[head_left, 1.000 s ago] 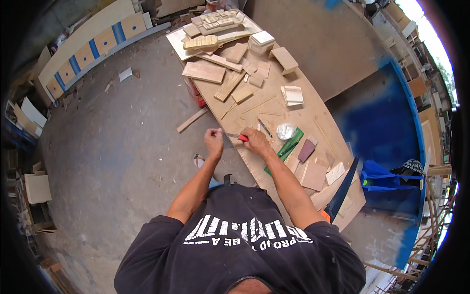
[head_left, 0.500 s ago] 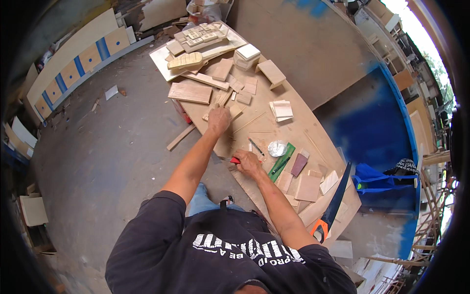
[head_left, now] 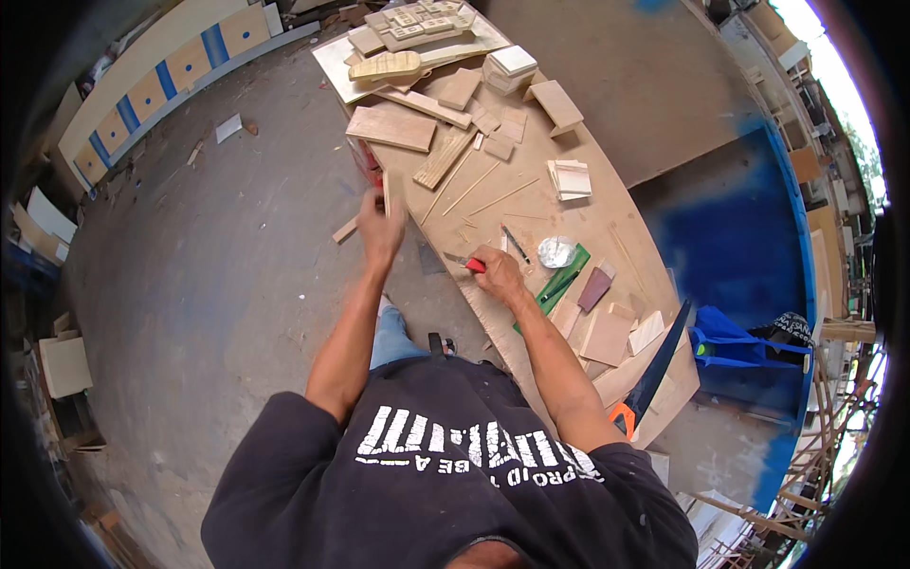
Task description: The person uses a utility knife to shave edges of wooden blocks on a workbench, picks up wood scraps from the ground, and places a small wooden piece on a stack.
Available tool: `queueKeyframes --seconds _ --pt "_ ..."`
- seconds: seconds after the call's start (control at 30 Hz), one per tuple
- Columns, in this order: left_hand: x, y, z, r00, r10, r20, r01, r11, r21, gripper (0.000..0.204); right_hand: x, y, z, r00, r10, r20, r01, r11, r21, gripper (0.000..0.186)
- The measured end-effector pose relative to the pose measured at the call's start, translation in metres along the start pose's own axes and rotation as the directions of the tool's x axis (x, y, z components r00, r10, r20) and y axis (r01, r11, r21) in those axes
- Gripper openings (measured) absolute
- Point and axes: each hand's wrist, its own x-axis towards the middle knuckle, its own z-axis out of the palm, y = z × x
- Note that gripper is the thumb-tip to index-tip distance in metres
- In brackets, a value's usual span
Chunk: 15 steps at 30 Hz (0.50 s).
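My left hand (head_left: pixel 381 234), slightly blurred, is closed around a small, thin wooden piece (head_left: pixel 391 192) just off the table's left edge. Its fingertips are partly hidden. My right hand (head_left: pixel 500 273) rests over the near edge of the table, wrapped round a red-handled utility knife (head_left: pixel 475 266) whose short blade points left. Just beyond that hand lie a pencil (head_left: pixel 517 245) and a round silvery-white dish (head_left: pixel 556 251). Right of the hand are a green strip (head_left: pixel 575 259) with a dark slim tool on it and a maroon block (head_left: pixel 594 288).
Wooden blocks and boards (head_left: pixel 391 128) crowd the far part of the wooden table (head_left: pixel 540 211). Thin sticks (head_left: pixel 471 189) lie mid-table. A handsaw (head_left: pixel 660 365) with an orange handle lies at the near right, beside a blue bag (head_left: pixel 725 337). Below the left edge, a wooden bar (head_left: pixel 345 229) sticks out.
My left hand has moved left from the tabletop past its edge, with the wooden piece in it. My right hand has shifted slightly up and right with the knife, whose blade now shows.
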Motion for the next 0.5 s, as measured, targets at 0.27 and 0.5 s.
queueKeyframes --seconds 0.27,0.5 --pt "-0.160 -0.033 0.008 0.973 0.175 0.148 -0.198 0.967 0.159 0.026 0.006 0.006 0.004 0.999 -0.026 0.023 0.025 0.999 0.031 0.012" --pt "-0.164 -0.025 0.033 0.963 0.195 0.188 -0.225 0.961 0.160 0.031 0.007 0.011 0.006 0.998 -0.060 0.011 0.060 0.998 0.001 0.012"
